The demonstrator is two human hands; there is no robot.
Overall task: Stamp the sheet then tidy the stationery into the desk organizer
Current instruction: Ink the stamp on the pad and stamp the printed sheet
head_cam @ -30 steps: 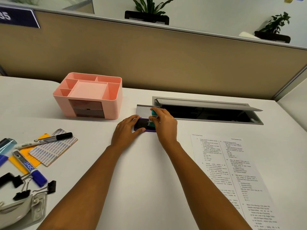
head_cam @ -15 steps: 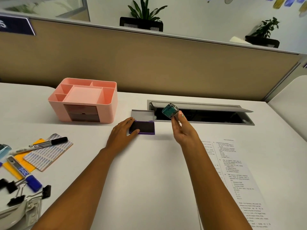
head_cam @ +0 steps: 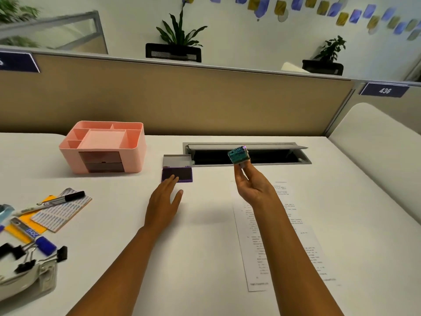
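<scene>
My right hand (head_cam: pixel 251 187) holds a small teal stamp (head_cam: pixel 238 155) raised above the desk, its inked face turned up toward me. The purple ink pad (head_cam: pixel 180 174) lies open with its grey lid (head_cam: pixel 176 160) folded back. My left hand (head_cam: pixel 165 201) rests flat on the desk, fingers spread, fingertips at the pad's near edge. The printed sheet (head_cam: pixel 284 238) lies under my right forearm. The pink desk organizer (head_cam: pixel 102 147) stands at the back left, its top compartments empty.
At the left lie a black marker (head_cam: pixel 57 199), a label card (head_cam: pixel 61 210), a yellow note pad (head_cam: pixel 25 224), a blue glue stick (head_cam: pixel 34 237), binder clips (head_cam: pixel 34 256) and a hole punch (head_cam: pixel 29 281). An open cable hatch (head_cam: pixel 246 155) is set in the desk at the back.
My right hand lifted the stamp off the ink pad and moved right, turning its face up. My left hand slid back from holding the pad. My head tilted up.
</scene>
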